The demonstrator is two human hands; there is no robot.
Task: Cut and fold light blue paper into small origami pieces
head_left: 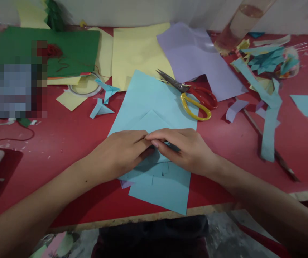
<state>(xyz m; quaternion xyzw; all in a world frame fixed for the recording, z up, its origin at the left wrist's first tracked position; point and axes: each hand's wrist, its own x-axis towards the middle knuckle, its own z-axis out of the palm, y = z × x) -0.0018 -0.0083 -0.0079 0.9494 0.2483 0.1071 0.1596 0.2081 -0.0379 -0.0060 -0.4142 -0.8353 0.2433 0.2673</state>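
Light blue paper sheets (pixel 132 104) lie on the red table (pixel 84 200), overlapping near its front edge. On top of them, a smaller blue piece with a pointed top (pixel 152 120) sits under both hands. My left hand (pixel 119 148) and my right hand (pixel 188 148) meet over this piece with their fingertips touching. Each hand has its fingers bent together against the blue piece, whose lower part they partly cover. Scissors (pixel 183 87) with one red and one yellow handle rest on the blue sheet and purple paper (pixel 194 50), just beyond my right hand.
Yellow paper (pixel 140 50) lies at the back. Green sheets (pixel 73 46), a tape roll (pixel 85 86) and small folded blue pieces (pixel 101 109) are left. At right are blue strips (pixel 269 132), a thin stick (pixel 283 163) and a bottle (pixel 240 25).
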